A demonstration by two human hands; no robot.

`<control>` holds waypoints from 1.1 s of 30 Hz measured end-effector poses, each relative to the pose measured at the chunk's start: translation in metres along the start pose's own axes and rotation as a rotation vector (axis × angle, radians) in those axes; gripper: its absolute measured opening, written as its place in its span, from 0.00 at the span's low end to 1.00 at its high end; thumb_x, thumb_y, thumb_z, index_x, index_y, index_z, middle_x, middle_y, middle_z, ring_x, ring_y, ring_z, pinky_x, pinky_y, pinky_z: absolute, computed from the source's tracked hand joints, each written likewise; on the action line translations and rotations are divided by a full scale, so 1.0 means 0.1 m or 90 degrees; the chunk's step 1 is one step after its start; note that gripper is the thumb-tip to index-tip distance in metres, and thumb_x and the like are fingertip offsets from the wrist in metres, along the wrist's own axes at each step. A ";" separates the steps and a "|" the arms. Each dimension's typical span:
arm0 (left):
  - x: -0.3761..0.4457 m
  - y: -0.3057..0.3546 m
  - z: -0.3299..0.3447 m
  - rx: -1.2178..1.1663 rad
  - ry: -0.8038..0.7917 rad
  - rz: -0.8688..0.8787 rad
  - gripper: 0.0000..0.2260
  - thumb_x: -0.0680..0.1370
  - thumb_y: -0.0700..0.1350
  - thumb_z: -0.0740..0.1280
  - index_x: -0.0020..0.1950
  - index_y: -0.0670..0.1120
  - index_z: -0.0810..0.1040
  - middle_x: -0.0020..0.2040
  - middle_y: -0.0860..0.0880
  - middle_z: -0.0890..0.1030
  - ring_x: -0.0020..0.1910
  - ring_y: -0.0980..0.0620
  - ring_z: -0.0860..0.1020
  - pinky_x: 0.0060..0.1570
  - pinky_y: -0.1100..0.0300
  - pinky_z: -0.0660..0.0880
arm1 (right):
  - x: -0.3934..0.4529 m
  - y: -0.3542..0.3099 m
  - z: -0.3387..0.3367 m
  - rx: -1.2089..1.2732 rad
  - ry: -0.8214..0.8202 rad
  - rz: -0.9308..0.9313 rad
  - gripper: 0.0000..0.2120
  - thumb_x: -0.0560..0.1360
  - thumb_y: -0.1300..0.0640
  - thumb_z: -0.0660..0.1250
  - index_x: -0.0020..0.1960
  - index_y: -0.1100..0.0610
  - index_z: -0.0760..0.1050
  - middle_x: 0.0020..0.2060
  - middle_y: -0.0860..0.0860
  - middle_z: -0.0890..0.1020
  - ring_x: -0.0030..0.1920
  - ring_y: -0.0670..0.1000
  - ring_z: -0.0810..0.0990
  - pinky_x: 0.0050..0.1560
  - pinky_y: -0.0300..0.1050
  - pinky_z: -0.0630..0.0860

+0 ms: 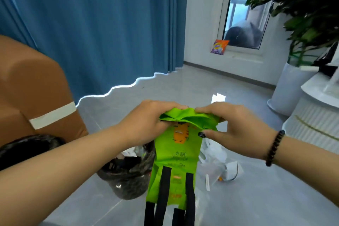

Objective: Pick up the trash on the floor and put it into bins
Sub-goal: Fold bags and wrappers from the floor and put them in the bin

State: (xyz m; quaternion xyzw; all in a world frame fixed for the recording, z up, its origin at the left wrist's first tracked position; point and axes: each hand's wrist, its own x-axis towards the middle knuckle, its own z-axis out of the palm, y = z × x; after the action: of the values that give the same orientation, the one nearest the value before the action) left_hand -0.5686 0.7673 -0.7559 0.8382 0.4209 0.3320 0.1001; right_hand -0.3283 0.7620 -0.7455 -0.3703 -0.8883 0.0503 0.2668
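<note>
two hands, left hand (146, 121) and right hand (236, 126), both grip one green bag (176, 152) mid-frame; one black-lined bin (126, 176) partly hidden; bag straps cut off below.

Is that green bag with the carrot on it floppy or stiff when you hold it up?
Probably floppy: the green bag hangs limp and its top crumples where the left hand and right hand grip it. It seems light, since fingertips alone hold it up. Its black straps dangle loose, so they might swing or snag on the bin below.
</note>
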 end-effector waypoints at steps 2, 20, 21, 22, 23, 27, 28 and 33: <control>-0.02 0.05 -0.06 -0.017 0.009 -0.032 0.17 0.72 0.45 0.67 0.60 0.55 0.81 0.59 0.65 0.77 0.54 0.65 0.78 0.55 0.70 0.73 | 0.06 -0.10 -0.02 -0.058 0.026 -0.030 0.15 0.74 0.52 0.67 0.60 0.51 0.77 0.49 0.47 0.83 0.46 0.46 0.79 0.50 0.45 0.78; -0.25 0.29 -0.44 -0.394 -0.135 -0.251 0.20 0.71 0.57 0.69 0.57 0.47 0.81 0.55 0.47 0.84 0.55 0.49 0.82 0.58 0.54 0.77 | 0.11 -0.42 0.03 -0.299 0.244 -0.364 0.09 0.76 0.57 0.65 0.41 0.60 0.81 0.40 0.53 0.83 0.34 0.55 0.79 0.27 0.47 0.75; -0.23 0.29 -0.43 -0.402 -0.133 -0.265 0.19 0.71 0.56 0.70 0.56 0.46 0.82 0.54 0.46 0.84 0.53 0.49 0.82 0.59 0.51 0.77 | 0.11 -0.42 0.02 -0.307 0.256 -0.371 0.08 0.75 0.58 0.66 0.41 0.61 0.81 0.40 0.54 0.83 0.34 0.55 0.79 0.28 0.47 0.75; -0.21 0.29 -0.43 -0.399 -0.136 -0.278 0.19 0.70 0.56 0.71 0.55 0.45 0.82 0.53 0.44 0.84 0.52 0.47 0.82 0.60 0.48 0.76 | 0.13 -0.42 0.01 -0.314 0.266 -0.376 0.08 0.75 0.59 0.67 0.40 0.61 0.81 0.41 0.54 0.83 0.34 0.55 0.79 0.28 0.47 0.74; -0.19 0.28 -0.43 -0.392 -0.149 -0.289 0.21 0.68 0.57 0.72 0.54 0.44 0.82 0.53 0.42 0.84 0.51 0.44 0.82 0.60 0.45 0.74 | 0.13 -0.42 0.01 -0.322 0.274 -0.380 0.07 0.75 0.60 0.67 0.40 0.61 0.81 0.41 0.54 0.83 0.33 0.55 0.78 0.27 0.47 0.74; -0.15 0.27 -0.41 -0.402 -0.230 -0.338 0.28 0.66 0.60 0.71 0.56 0.41 0.79 0.52 0.41 0.82 0.50 0.48 0.80 0.61 0.45 0.74 | 0.15 -0.40 -0.01 -0.355 0.288 -0.389 0.06 0.73 0.63 0.68 0.38 0.62 0.80 0.40 0.54 0.83 0.32 0.56 0.77 0.28 0.47 0.73; -0.15 0.28 -0.40 -0.404 -0.236 -0.340 0.27 0.66 0.59 0.71 0.56 0.41 0.79 0.52 0.42 0.82 0.50 0.49 0.80 0.61 0.46 0.74 | 0.15 -0.39 -0.02 -0.361 0.286 -0.389 0.05 0.73 0.63 0.68 0.38 0.62 0.80 0.40 0.54 0.83 0.32 0.56 0.76 0.28 0.47 0.73; -0.15 0.35 -0.32 -0.429 -0.145 -0.301 0.16 0.71 0.43 0.75 0.56 0.38 0.78 0.47 0.44 0.84 0.45 0.52 0.81 0.50 0.55 0.80 | 0.18 -0.33 -0.03 -0.346 0.262 -0.379 0.08 0.74 0.60 0.67 0.38 0.62 0.79 0.40 0.56 0.82 0.33 0.56 0.74 0.30 0.46 0.70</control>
State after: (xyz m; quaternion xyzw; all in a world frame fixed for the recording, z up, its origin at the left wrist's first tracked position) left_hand -0.5728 0.7301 -0.7233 0.6702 0.4558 0.3245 0.4877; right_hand -0.3583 0.7503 -0.7253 -0.1579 -0.8655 -0.3385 0.3338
